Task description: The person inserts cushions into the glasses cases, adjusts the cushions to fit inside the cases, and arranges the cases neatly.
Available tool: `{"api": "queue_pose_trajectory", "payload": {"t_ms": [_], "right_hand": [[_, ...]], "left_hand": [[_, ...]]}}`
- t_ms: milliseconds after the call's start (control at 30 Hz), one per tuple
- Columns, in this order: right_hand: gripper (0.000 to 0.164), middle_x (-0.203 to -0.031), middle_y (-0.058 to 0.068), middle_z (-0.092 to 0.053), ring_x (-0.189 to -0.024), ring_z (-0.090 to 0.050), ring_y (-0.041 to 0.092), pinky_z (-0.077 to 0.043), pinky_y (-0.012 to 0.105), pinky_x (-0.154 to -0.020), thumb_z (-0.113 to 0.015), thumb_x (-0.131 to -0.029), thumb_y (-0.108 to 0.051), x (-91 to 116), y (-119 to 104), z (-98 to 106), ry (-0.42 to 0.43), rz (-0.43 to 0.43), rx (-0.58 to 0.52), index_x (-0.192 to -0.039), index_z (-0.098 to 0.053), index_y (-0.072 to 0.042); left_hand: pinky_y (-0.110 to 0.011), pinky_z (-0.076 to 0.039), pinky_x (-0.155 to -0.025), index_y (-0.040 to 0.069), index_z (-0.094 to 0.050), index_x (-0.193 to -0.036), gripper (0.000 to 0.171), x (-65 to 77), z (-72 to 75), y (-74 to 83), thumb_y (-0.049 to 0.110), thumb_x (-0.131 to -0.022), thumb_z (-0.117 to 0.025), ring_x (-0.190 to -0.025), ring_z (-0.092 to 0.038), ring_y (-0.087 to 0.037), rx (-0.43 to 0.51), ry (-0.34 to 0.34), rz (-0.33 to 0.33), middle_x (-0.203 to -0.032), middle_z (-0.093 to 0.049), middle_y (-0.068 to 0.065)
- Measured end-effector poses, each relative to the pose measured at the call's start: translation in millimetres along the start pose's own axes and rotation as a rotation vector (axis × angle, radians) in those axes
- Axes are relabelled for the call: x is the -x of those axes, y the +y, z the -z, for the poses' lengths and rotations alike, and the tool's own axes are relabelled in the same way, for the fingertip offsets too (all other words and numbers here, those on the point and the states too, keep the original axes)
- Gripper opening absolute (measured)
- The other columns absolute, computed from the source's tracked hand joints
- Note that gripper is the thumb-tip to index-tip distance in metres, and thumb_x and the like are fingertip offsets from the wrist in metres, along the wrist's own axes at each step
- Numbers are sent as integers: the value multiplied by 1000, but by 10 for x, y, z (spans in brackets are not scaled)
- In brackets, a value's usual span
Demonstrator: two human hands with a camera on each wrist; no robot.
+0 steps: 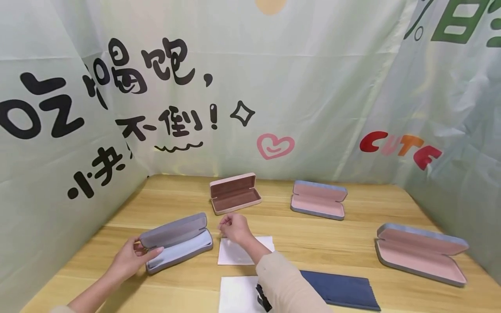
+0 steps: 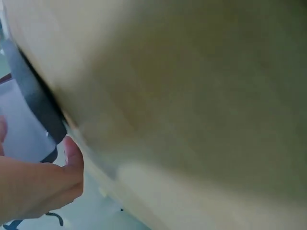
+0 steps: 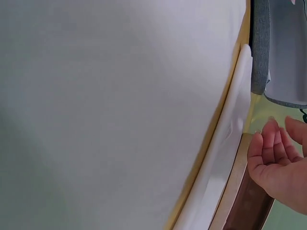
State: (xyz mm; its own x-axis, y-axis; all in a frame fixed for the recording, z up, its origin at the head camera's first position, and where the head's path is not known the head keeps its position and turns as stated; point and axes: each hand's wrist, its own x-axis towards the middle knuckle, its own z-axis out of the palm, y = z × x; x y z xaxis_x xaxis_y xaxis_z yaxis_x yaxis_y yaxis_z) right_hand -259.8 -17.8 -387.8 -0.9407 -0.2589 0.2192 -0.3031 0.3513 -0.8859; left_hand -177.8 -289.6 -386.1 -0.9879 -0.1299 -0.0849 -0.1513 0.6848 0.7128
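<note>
My left hand (image 1: 129, 257) holds the left end of a grey eyeglass case (image 1: 172, 232) whose lid stands raised. Its thumb lies over the near side, at a folded light-blue cleaning cloth (image 1: 184, 249) inside the case. In the left wrist view, that hand (image 2: 43, 184) is at the end of the case (image 2: 36, 91). Over the far edge of a white cloth (image 1: 236, 255), to the right of the case, is my right hand (image 1: 236, 227). Its fingers curl loosely with nothing between them, as the right wrist view shows the hand (image 3: 278, 158).
Behind my right hand sits a pink case (image 1: 235, 200) with brown lining, lid up. Two blue-grey cases with pink lining, one at the back (image 1: 318, 205) and one at right (image 1: 420, 256), also stand open. Nearer lie another white cloth (image 1: 238, 295) and a navy cloth (image 1: 340, 289).
</note>
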Motion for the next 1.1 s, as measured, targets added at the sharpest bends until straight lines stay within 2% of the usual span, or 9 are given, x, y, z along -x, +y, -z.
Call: {"api": "queue_pose_trajectory", "payload": {"t_ms": [67, 167, 233, 333, 400, 467, 633, 800, 1100], "right_hand": [[7, -67, 11, -61, -55, -54, 8, -46, 18, -52, -64, -80, -1, 22, -57, 38, 4, -33, -5, -82, -62, 6], [19, -74, 16, -63, -62, -54, 10, -44, 17, -54, -65, -83, -5, 22, -59, 47, 1, -34, -9, -94, -62, 10], [25, -79, 18, -64, -65, -57, 13, -46, 18, -56, -64, -85, -8, 20, -49, 49, -16, -44, -29, -101, -60, 11], [31, -87, 20, -64, -75, -60, 18, -49, 22, -61, -63, -86, -12, 17, -24, 55, -42, -71, -39, -107, -58, 11], [35, -91, 20, -63, -80, -60, 21, -51, 25, -64, -62, -88, -14, 24, -21, 48, -54, -90, -51, -111, -57, 11], [38, -95, 21, -63, -83, -61, 24, -52, 27, -67, -61, -88, -16, 27, -29, 16, -68, -97, -67, -115, -55, 11], [46, -101, 19, -63, -89, -61, 23, -52, 28, -71, -61, -89, -23, 28, -92, -116, -135, -102, -86, -121, -52, 8], [48, -104, 17, -62, -92, -60, 22, -51, 28, -73, -61, -89, -26, 34, -128, -124, -160, -117, -50, -124, -51, 6], [48, -106, 19, -61, -94, -60, 25, -51, 32, -75, -59, -90, -25, -3, -102, -37, -134, -123, -80, -126, -50, 6]], "left_hand": [[-28, -50, -74, -14, -19, -134, 86, -16, -37, -10, 37, -84, -66, -91, -56, -26, 31, -12, -28, -105, -54, -28], [-20, -40, -63, -12, -21, -132, 78, -47, -92, -60, 32, -85, -66, -84, -45, -13, 29, -7, -94, -97, -50, -14], [-19, -37, -63, -11, -25, -130, 72, -64, -135, -106, 26, -84, -67, -82, -43, -9, 33, 16, -184, -98, -50, -14], [-15, -41, -71, -10, -29, -129, 67, -79, -198, -184, 17, -82, -69, -90, -44, 2, 54, 36, -309, -113, -52, -22], [-13, -42, -74, -11, -28, -130, 70, -64, -223, -233, 14, -80, -70, -90, -41, 10, 63, 32, -342, -117, -51, -25], [-12, -42, -77, -12, -26, -132, 76, -34, -211, -285, 18, -79, -72, -93, -38, 15, 42, 24, -307, -121, -49, -26], [-10, -41, -75, -10, -24, -134, 82, 64, -106, -422, 26, -79, -73, -89, -35, 19, -31, 17, -213, -122, -48, -25], [-8, -41, -75, -10, -20, -136, 90, 81, -95, -466, 29, -77, -75, -89, -31, 22, -63, -4, -198, -124, -48, -26], [-9, -42, -76, -9, -20, -138, 97, 33, -181, -383, 30, -72, -79, -89, -30, 23, -68, 14, -211, -123, -50, -24]]}}
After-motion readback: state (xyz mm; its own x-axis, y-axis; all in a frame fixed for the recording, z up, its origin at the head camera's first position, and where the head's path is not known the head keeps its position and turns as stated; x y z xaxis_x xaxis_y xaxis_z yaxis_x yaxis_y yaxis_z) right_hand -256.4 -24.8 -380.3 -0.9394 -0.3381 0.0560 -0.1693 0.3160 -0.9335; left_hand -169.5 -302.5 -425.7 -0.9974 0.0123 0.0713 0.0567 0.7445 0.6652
